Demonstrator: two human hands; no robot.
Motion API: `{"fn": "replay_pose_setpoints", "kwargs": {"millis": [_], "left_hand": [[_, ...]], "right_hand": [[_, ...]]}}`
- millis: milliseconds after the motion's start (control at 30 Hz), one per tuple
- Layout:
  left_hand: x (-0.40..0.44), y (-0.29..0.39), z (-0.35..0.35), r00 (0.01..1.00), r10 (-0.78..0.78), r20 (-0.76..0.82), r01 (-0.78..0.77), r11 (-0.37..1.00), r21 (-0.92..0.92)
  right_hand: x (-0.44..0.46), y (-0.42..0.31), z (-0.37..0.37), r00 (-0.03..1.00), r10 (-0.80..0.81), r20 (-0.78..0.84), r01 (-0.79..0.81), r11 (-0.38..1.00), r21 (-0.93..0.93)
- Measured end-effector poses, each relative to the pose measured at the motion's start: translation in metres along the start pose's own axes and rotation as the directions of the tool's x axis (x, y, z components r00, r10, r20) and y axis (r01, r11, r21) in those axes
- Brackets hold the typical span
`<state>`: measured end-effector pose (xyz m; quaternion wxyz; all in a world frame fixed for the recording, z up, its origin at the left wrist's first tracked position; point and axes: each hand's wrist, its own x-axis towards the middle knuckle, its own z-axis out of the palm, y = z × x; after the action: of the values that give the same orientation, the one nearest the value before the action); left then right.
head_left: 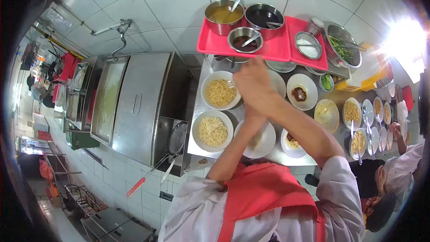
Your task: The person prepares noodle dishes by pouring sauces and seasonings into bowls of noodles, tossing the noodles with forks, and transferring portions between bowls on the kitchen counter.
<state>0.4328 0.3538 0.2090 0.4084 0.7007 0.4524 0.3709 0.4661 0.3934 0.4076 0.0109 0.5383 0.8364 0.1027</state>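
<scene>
My right hand (251, 80) is closed beside the upper noodle bowl (207, 101). A shiny metal utensil (230, 84) shows at its fingers, over the noodles (220, 93); its exact kind is unclear. My left hand (253, 115) lies under my right wrist, where the arms cross, and its fingers are hidden. Just below the hands stands a white bowl (264, 145) with a little brown residue. Another bowl of pale noodles (212, 130) sits at the lower left. To the right are a white bowl with dark sauce (299, 93) and another sauced bowl (291, 142).
Pink trays (277, 54) at the back hold sauce pots (264, 15) and a sugar-like white bowl (308, 45). A steel bowl of greens (342, 47) stands beside them. Several filled bowls line the right, near a co-worker (398, 170). A steel cooker (139, 107) is left.
</scene>
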Motion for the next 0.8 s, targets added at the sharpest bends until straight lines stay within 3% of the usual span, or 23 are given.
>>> {"fn": "replay_pose_setpoints", "kwargs": {"millis": [67,133,167,200,233,300,333,367,400,433,467,533,633,667,700,733,800], "left_hand": [[-0.030,0.022,-0.028,0.969,0.079,0.235,-0.139,0.958,0.250],[-0.060,0.026,-0.061,0.985,0.146,0.093,-0.170,0.916,0.362],[-0.066,0.036,-0.099,0.995,0.003,0.097,-0.013,0.995,0.099],[-0.071,0.039,-0.139,0.981,-0.133,0.141,0.157,0.972,-0.173],[-0.072,0.026,-0.164,0.972,-0.235,-0.014,0.220,0.925,-0.311],[-0.050,0.029,-0.218,0.890,-0.391,-0.235,0.301,0.890,-0.342],[-0.037,-0.001,-0.228,0.843,-0.444,-0.304,0.269,0.837,-0.476],[-0.021,-0.020,-0.234,0.820,-0.493,-0.292,0.318,0.816,-0.483],[-0.007,-0.041,-0.237,0.815,-0.554,-0.166,0.436,0.777,-0.454],[0.005,-0.059,-0.234,0.791,-0.610,-0.043,0.543,0.733,-0.409],[0.014,-0.071,-0.227,0.797,-0.603,-0.035,0.541,0.737,-0.405],[0.029,-0.082,-0.205,0.726,-0.654,0.215,0.683,0.645,-0.344],[0.032,-0.024,-0.198,0.758,-0.613,0.223,0.632,0.608,-0.480],[0.034,-0.029,-0.192,0.763,-0.618,0.190,0.628,0.635,-0.450],[0.038,-0.025,-0.187,0.768,-0.610,0.195,0.623,0.641,-0.448],[0.041,-0.019,-0.180,0.755,-0.639,0.147,0.624,0.632,-0.460],[0.040,-0.009,-0.173,0.769,-0.635,0.076,0.600,0.676,-0.428]], "right_hand": [[0.022,-0.017,0.065,0.996,-0.058,0.064,0.060,0.998,-0.025],[0.020,-0.014,0.116,0.997,0.023,-0.077,-0.006,0.977,0.212],[0.015,-0.006,0.119,0.997,0.021,-0.079,-0.004,0.978,0.209],[0.005,0.005,0.122,0.990,0.129,-0.057,-0.092,0.898,0.431],[-0.003,0.011,0.124,0.973,0.230,-0.003,-0.178,0.759,0.626],[-0.010,0.019,0.111,0.972,0.234,0.035,-0.196,0.714,0.672],[-0.011,0.023,0.099,0.970,0.236,0.053,-0.201,0.665,0.719],[-0.012,0.021,0.086,0.968,0.245,0.055,-0.209,0.664,0.718],[-0.011,0.016,0.069,0.988,0.147,0.056,-0.157,0.922,0.354],[-0.008,0.012,0.052,0.993,0.056,0.101,-0.048,0.996,-0.078],[-0.004,0.004,0.033,0.993,0.068,0.100,-0.060,0.995,-0.082],[0.003,-0.008,0.003,0.993,0.040,0.113,-0.048,0.997,0.064],[0.002,-0.006,0.080,0.996,0.080,0.031,-0.084,0.988,0.129],[-0.003,-0.005,0.101,0.995,0.097,0.029,-0.100,0.987,0.127],[-0.012,-0.001,0.119,0.967,0.243,0.073,-0.251,0.872,0.421],[-0.016,0.005,0.120,0.922,0.353,0.157,-0.364,0.655,0.662],[-0.027,0.018,0.125,0.922,0.374,0.098,-0.328,0.623,0.710]]}}
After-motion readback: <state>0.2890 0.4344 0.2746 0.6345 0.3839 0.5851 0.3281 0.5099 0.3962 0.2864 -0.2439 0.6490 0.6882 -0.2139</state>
